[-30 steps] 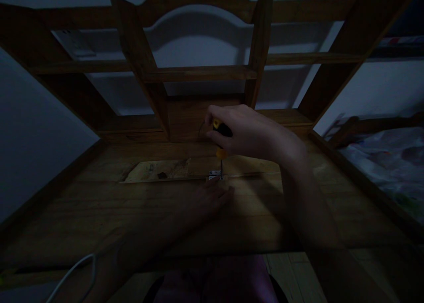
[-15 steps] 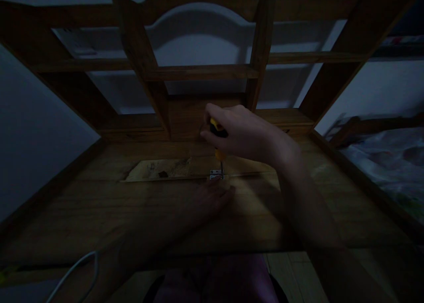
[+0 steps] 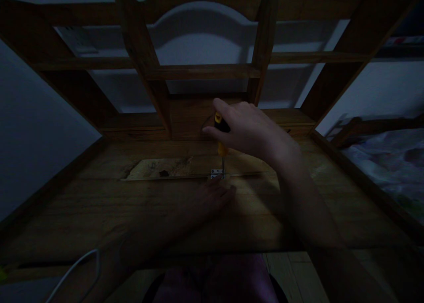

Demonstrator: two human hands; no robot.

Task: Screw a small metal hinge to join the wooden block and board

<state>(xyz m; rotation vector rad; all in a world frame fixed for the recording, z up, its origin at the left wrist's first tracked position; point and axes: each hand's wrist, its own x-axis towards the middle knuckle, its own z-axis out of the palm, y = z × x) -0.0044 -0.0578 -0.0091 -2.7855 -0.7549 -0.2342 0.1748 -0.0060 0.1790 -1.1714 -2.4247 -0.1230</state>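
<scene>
My right hand (image 3: 243, 124) grips the yellow and black handle of a screwdriver (image 3: 223, 149), with the thumb and a finger stretched along its sides. The screwdriver stands nearly upright, its shaft reaching down to the right end of a small metal hinge (image 3: 217, 172). That hinge lies across a seam in the wooden desktop (image 3: 258, 206). Below it, my left hand (image 3: 213, 196) rests flat on the wood, fingertips at the hinge's near edge. Its fingers are stretched out, dim in the shadow. Whether a screw sits under the tip is too small to see.
A wooden shelf unit (image 3: 203, 72) rises at the back of the desk. Left of the hinge is a pale, rough patch (image 3: 175, 168) with a dark hole. A white cable (image 3: 77, 263) loops at the lower left. Plastic-wrapped items (image 3: 391, 157) lie to the right.
My right hand's fingers have loosened and shifted on the screwdriver handle, the thumb now straighter. The screwdriver stands more upright. My left hand stays in place.
</scene>
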